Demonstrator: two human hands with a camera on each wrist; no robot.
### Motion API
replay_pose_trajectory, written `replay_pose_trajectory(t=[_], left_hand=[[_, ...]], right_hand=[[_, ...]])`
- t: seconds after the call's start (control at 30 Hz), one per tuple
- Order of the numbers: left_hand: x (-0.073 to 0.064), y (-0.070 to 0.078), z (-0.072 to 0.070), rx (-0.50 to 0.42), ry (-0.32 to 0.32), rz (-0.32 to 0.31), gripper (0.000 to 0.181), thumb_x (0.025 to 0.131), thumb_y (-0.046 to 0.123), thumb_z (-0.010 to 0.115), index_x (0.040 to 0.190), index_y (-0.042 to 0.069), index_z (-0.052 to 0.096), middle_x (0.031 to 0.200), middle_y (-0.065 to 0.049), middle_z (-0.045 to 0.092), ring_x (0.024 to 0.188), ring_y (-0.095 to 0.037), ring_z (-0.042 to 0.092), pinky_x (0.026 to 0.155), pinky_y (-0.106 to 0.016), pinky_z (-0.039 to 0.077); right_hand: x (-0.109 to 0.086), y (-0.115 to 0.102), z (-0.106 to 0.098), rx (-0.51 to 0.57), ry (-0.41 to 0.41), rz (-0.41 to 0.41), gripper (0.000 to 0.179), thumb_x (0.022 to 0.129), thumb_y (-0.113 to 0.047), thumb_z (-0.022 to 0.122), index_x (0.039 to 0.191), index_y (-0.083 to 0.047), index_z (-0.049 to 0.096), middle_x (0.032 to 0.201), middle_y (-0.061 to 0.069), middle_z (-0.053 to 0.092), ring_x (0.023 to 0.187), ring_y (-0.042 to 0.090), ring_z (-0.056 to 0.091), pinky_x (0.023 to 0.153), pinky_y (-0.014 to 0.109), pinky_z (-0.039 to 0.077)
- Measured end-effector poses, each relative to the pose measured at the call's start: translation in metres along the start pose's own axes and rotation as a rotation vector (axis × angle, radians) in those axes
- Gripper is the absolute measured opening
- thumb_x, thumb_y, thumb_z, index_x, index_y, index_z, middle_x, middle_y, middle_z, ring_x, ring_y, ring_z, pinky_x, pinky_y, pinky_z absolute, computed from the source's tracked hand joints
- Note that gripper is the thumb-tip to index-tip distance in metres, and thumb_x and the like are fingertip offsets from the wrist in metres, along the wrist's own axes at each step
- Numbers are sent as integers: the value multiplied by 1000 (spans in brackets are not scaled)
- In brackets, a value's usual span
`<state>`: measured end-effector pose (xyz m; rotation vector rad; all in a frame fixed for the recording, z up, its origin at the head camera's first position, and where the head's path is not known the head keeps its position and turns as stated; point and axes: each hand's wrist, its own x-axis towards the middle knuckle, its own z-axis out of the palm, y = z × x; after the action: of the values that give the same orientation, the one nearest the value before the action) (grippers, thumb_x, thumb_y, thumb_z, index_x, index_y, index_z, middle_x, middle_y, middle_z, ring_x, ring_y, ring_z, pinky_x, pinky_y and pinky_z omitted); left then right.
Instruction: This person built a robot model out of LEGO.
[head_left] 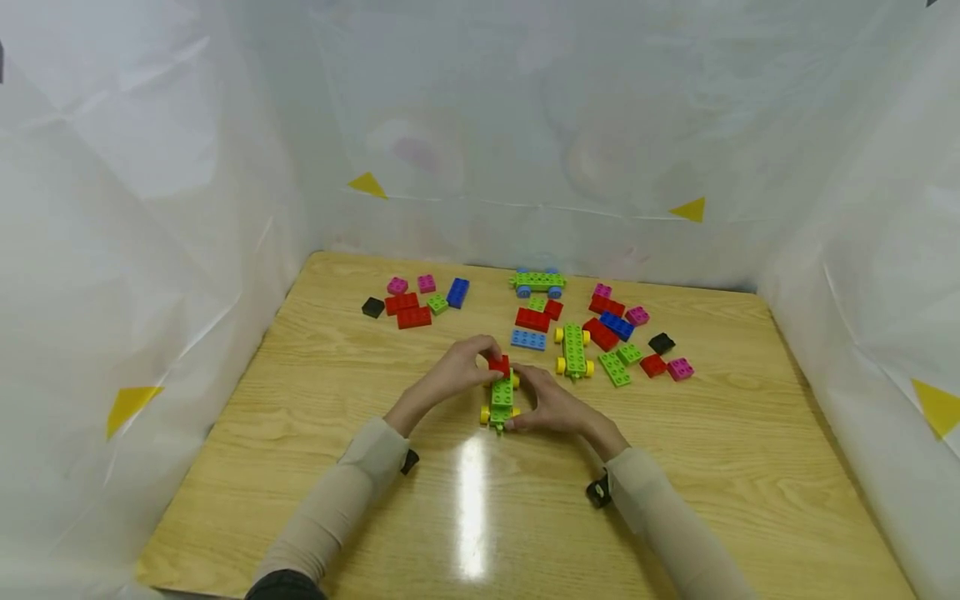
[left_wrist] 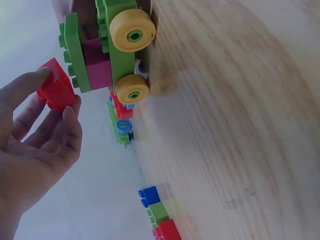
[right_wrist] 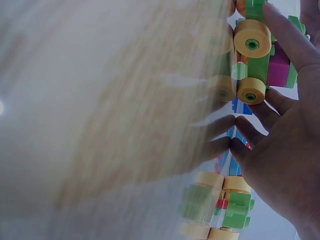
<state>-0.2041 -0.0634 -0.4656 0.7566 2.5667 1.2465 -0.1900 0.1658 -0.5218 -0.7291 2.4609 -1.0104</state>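
Note:
In the head view, a green toy car base with yellow wheels [head_left: 500,414] stands in the middle of the table. A magenta brick [left_wrist: 98,65] sits on it, topped by a green brick [left_wrist: 75,55], as the left wrist view shows. My left hand [head_left: 456,372] pinches a red brick [left_wrist: 59,86] between thumb and fingers, just off the far end of that green brick. Along the car's right side, my right hand [head_left: 557,405] grips the base, thumb at the near end and fingers toward the far wheel.
Right of the car stands a second yellow-wheeled base [head_left: 573,350]; a blue-wheeled base [head_left: 537,282] is at the back. A light blue brick [head_left: 528,339] lies between them. Loose bricks lie in groups at back left, including a black one [head_left: 372,307], and right, including a blue one [head_left: 617,326].

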Motion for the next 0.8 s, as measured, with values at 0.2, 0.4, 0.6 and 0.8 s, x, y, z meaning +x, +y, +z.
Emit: replay_pose_trajectory(t=[0.2, 0.4, 0.6, 0.8], left_hand=[[0, 0, 3, 12, -5, 15, 16, 88, 13, 71, 99, 10, 60, 100, -1, 61, 96, -17, 57, 89, -40, 49], [1, 1, 6, 48, -5, 3, 20, 87, 15, 72, 101, 9, 59, 101, -1, 61, 96, -17, 57, 87, -33, 48], [2, 2, 8, 45, -9, -31, 38, 88, 16, 72, 121, 2, 56, 112, -6, 61, 104, -20, 58, 91, -36, 48], [0, 4, 9, 107, -5, 11, 31, 89, 16, 71, 117, 5, 64, 108, -4, 60, 101, -18, 57, 91, -34, 47]], right_hand=[[1, 0, 0, -9, 1, -10, 101, 74, -55, 77, 153, -21, 24, 155, 3, 26, 142, 25, 21, 112, 52, 23], [1, 0, 0, -6, -2, -9, 101, 74, -53, 78, 153, -19, 25, 155, 4, 27, 142, 25, 21, 113, 52, 22], [1, 0, 1, -1, -2, -7, 100, 74, -52, 79, 153, -20, 25, 155, 5, 27, 142, 25, 21, 112, 52, 22], [2, 3, 1, -12, 2, -22, 100, 74, -55, 78, 153, -23, 24, 155, 2, 27, 142, 24, 22, 112, 51, 22]])
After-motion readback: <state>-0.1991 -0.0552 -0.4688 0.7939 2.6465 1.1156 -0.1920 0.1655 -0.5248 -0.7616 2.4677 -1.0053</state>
